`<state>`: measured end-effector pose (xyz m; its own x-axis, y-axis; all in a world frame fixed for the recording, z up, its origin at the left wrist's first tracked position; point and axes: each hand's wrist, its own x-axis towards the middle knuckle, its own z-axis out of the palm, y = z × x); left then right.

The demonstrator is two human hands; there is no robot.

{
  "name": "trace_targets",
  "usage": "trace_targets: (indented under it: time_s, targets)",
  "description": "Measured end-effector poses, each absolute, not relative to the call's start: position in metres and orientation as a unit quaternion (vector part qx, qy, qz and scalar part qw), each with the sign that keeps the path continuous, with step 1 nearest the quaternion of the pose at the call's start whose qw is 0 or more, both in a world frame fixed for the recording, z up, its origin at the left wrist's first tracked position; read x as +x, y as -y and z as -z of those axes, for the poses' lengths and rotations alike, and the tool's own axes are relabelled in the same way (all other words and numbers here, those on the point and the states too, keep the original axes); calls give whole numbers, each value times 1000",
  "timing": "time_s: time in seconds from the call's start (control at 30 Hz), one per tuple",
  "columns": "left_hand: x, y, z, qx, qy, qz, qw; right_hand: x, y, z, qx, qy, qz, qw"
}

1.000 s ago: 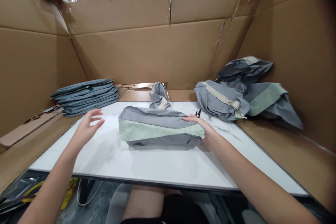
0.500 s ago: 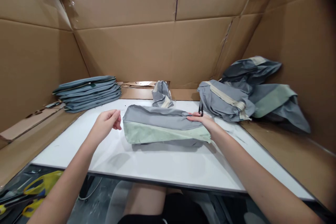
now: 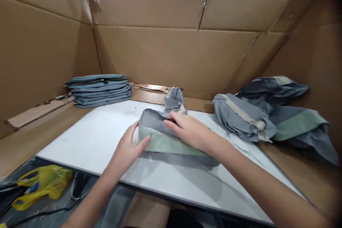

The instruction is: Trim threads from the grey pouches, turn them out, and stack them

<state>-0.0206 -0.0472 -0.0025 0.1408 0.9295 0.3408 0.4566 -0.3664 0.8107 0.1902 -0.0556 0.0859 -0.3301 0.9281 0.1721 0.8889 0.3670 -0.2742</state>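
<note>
A grey fabric bag with a pale green band [image 3: 171,143] lies lengthwise on the white table in front of me. My left hand [image 3: 133,144] grips its left end, thumb on the green band and fingers round the far side. Over the bag's top edge, my right hand [image 3: 188,128] is closed, thumb and forefinger together at the grey cloth. A small dark tool, probably thread snips [image 3: 171,120], shows between those fingers; most of it is hidden. The right forearm covers part of the bag's right end.
A stack of folded blue-grey fabric pieces [image 3: 103,91] stands at the back left. Behind the bag sits a small crumpled grey piece [image 3: 174,99]. More grey bags [image 3: 240,117] are heaped at the right. Cardboard walls [image 3: 165,57] enclose the table; a yellow plastic bag [image 3: 50,181] lies below left.
My left hand has moved onto the bag's left end and closed on it. My right hand has gone from the right end to the top edge, further left. The view has shifted.
</note>
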Motion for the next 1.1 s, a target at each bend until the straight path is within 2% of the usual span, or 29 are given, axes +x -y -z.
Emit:
trace_targets:
  time_s: [0.1, 0.17, 0.37, 0.53, 0.8, 0.93, 1.1]
  targets:
    - [-7, 53, 12, 670, -484, -468, 314, 159, 41, -95, -506, 852, 72, 110]
    - [-2, 52, 16, 648, -469, -483, 356, 151, 29, -98, -497, 857, 97, 98]
    - [5, 50, 30, 621, -436, -508, 408, 147, 19, -102, -500, 863, -17, 69]
    - [7, 52, 34, 624, -439, -507, 401, 144, 17, -105, -505, 859, -9, 80]
    - [7, 53, 30, 619, -460, -478, 420, 139, 8, -108, -517, 855, 4, 37]
    - [6, 53, 32, 622, -456, -478, 421, 140, 2, -104, -511, 857, 4, 70]
    - [5, 52, 35, 621, -459, -479, 417, 165, -11, -109, -537, 814, -17, 223]
